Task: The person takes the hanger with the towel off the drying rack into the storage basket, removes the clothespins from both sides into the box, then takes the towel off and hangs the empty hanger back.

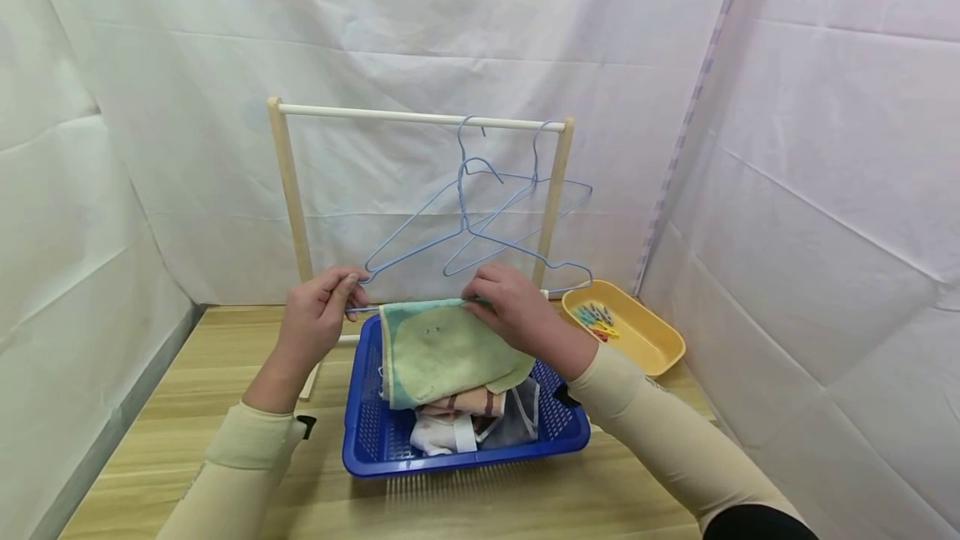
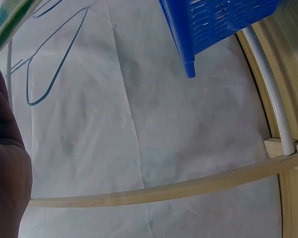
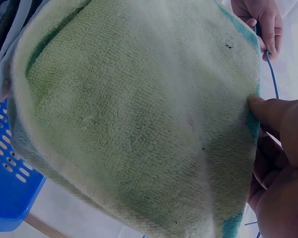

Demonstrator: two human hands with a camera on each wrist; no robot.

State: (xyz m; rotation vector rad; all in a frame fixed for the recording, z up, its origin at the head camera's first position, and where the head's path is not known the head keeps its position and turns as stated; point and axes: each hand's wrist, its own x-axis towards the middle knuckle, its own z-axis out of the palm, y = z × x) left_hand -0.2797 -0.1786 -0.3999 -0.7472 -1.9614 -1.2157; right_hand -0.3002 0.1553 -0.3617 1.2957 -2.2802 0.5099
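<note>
My left hand (image 1: 315, 315) pinches one end of a blue wire hanger (image 1: 517, 245), which is held upright over the basket with its hook free. A green towel with a teal border (image 1: 442, 348) hangs folded over the hanger's bottom bar. At the towel's top edge, my right hand (image 1: 513, 311) pinches the cloth, thumb on the near side in the right wrist view, where the towel (image 3: 129, 114) fills most of the picture. Below sits a blue perforated basket (image 1: 465, 465) holding a peach-and-brown cloth (image 1: 468, 401), a white cloth (image 1: 433, 433) and a dark grey sheer piece (image 1: 513, 423).
Behind the basket stands a wooden rack with a white rod (image 1: 360, 113); two more blue wire hangers hang from its right part. A yellow tray (image 1: 652, 348) with several colored clothespins (image 1: 597, 320) stands at the right. White fabric walls enclose the wooden table (image 1: 187, 440).
</note>
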